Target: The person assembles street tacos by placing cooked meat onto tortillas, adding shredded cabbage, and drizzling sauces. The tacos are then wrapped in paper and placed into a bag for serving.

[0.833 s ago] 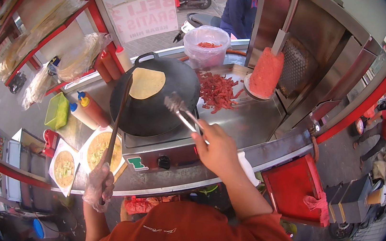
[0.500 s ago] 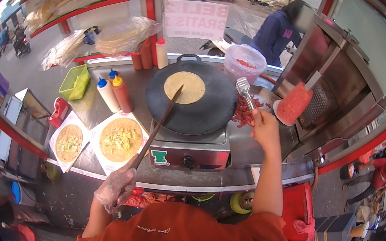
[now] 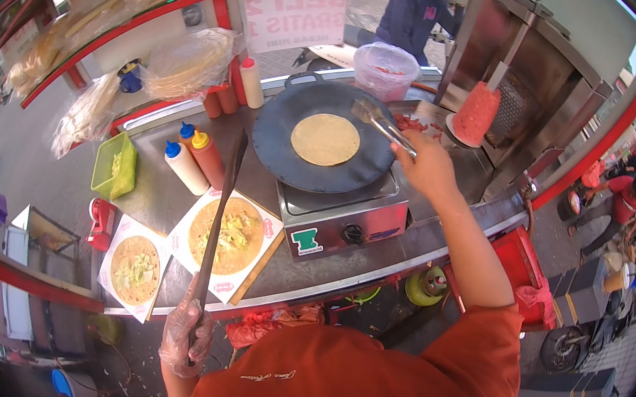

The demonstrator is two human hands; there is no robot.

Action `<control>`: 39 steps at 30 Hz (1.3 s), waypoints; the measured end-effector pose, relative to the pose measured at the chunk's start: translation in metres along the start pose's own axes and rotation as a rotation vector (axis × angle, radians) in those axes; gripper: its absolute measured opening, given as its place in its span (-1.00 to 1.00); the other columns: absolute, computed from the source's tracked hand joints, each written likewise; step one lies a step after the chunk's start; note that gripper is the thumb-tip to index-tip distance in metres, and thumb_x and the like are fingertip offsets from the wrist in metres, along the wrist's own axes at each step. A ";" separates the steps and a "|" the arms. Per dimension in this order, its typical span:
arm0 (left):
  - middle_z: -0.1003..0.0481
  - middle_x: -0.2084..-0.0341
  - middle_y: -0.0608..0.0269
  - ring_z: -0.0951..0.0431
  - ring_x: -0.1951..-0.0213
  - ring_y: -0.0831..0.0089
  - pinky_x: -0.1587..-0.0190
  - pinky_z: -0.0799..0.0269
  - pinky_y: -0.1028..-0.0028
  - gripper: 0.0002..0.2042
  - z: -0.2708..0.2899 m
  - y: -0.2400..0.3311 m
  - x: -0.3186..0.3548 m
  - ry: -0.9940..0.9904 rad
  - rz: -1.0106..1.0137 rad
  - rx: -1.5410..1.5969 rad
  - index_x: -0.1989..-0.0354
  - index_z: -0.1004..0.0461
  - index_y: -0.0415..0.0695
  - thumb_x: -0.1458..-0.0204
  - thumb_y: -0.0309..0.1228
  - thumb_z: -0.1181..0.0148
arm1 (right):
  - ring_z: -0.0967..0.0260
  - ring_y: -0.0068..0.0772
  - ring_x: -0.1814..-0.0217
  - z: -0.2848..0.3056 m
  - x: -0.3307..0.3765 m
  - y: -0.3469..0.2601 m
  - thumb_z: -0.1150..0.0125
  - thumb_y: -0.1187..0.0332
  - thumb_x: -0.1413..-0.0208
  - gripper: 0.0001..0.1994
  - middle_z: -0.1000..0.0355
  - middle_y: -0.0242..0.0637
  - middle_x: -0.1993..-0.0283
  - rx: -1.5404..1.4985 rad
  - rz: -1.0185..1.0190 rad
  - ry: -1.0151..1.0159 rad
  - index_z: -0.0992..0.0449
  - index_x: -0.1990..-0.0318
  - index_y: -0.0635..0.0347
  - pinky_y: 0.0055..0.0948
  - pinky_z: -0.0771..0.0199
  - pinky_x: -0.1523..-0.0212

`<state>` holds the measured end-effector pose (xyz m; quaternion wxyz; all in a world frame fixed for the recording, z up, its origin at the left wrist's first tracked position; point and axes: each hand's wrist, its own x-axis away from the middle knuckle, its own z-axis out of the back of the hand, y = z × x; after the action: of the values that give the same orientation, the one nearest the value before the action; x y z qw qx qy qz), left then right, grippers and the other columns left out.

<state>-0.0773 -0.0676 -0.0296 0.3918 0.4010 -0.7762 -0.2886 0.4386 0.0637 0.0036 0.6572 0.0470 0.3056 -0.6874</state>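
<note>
Right hand [image 3: 427,163] fingers pinched around metal tongs [image 3: 381,124], tips open over flatbread [image 3: 325,139] on dark pan [image 3: 277,142]. Gloved left hand [image 3: 186,333] fisted on long knife [image 3: 219,218], blade raised over filled flatbread [image 3: 230,235], away from pan heat.

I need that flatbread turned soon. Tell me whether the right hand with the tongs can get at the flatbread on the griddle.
Probably yes. The right hand holds the tongs with their tips over the round griddle, beside the flatbread. Nothing lies between them.
</note>
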 end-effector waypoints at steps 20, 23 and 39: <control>-0.31 0.57 0.45 -0.13 0.80 0.71 0.80 -0.03 0.65 -0.25 -0.116 0.035 -0.147 -0.086 0.012 -0.372 -0.64 -0.08 -0.01 -0.36 -0.12 -0.25 | -0.62 0.06 0.13 0.009 0.070 0.182 -0.36 0.17 -0.25 -0.66 -0.55 -0.14 0.16 0.479 -0.041 -0.177 -0.61 -0.11 0.05 -0.03 -0.63 0.07; -0.25 0.66 0.48 -0.14 0.79 0.71 0.79 0.00 0.61 -0.13 -0.101 0.035 -0.129 -0.023 -0.010 -0.584 -0.64 -0.01 -0.17 -0.31 -0.06 -0.30 | -0.62 0.10 0.13 0.034 0.062 0.188 -0.32 0.17 -0.29 -0.68 -0.59 -0.10 0.15 0.427 -0.110 -0.249 -0.64 -0.09 0.10 -0.01 -0.62 0.05; -0.33 0.57 0.43 -0.15 0.79 0.71 0.77 -0.11 0.65 -0.24 -0.131 -0.015 -0.125 -0.098 0.054 -0.152 -0.64 -0.05 -0.04 -0.37 -0.13 -0.25 | -0.19 -0.70 0.68 0.138 -0.004 0.084 -0.17 0.26 -0.48 -0.68 -0.41 -0.45 0.51 -0.674 -0.482 -0.409 -0.55 0.33 0.28 -0.51 -0.11 0.67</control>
<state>0.0853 0.0136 -0.0188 0.3905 0.3344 -0.7806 -0.3554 0.5642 0.0055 0.0868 0.5042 -0.3782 0.3786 -0.6778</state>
